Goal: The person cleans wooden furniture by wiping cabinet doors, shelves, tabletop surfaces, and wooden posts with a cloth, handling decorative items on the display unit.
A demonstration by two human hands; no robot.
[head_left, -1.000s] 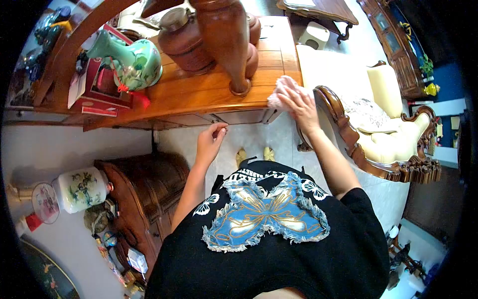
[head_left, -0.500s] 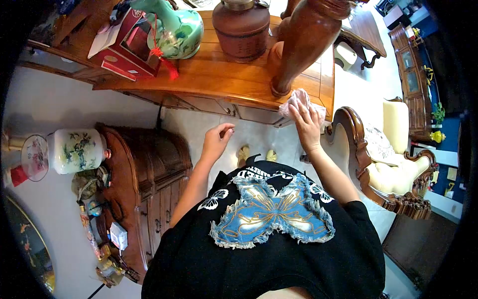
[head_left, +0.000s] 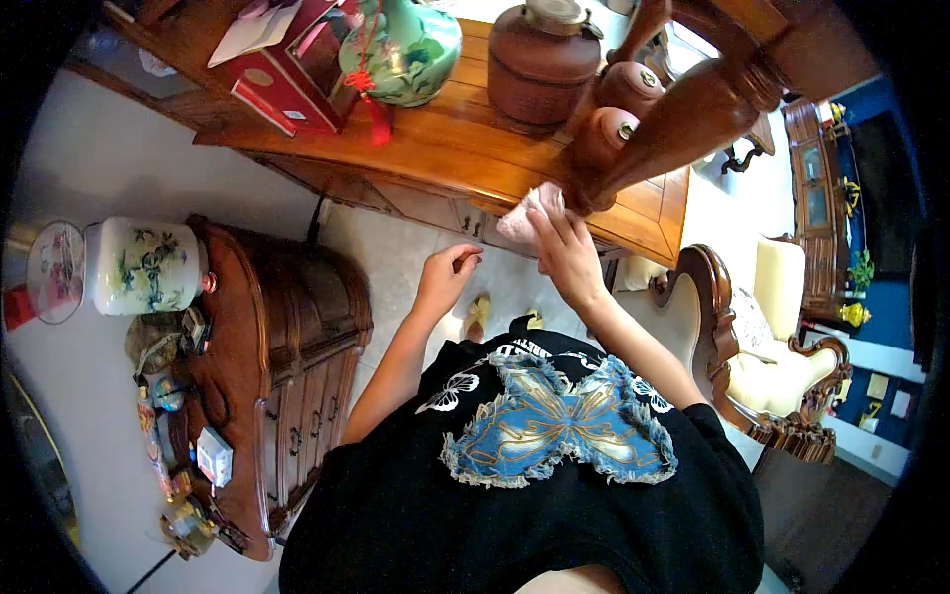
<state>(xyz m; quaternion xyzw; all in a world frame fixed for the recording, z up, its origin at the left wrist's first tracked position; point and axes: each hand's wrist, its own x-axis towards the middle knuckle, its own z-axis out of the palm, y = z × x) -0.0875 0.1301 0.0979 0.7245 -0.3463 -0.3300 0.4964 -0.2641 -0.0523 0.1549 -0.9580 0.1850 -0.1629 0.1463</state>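
A pale pink cloth (head_left: 526, 216) is bunched under the fingers of my right hand (head_left: 569, 259), which presses it on the front edge of the wooden cabinet top (head_left: 465, 163). Just right of the cloth, a thick turned wooden post (head_left: 683, 129) meets the cabinet top. My left hand (head_left: 445, 282) hangs over the floor in front of the cabinet, its fingers loosely curled with nothing visible in them. Behind the cloth stand a large brown clay jar (head_left: 542, 64) and two small lidded clay pots, the nearer pot (head_left: 606, 137) close to the post.
A green vase (head_left: 406, 54) with a red tassel and a red box (head_left: 297, 74) stand at the cabinet's left. To my left is a dark wooden sideboard (head_left: 312, 317) bearing a floral white jar (head_left: 148, 265). A carved cream armchair (head_left: 762, 342) is on my right.
My right hand has slid left along the cabinet edge with the cloth, from right of the post's foot to its left. The view has shifted, bringing the small pots into sight.
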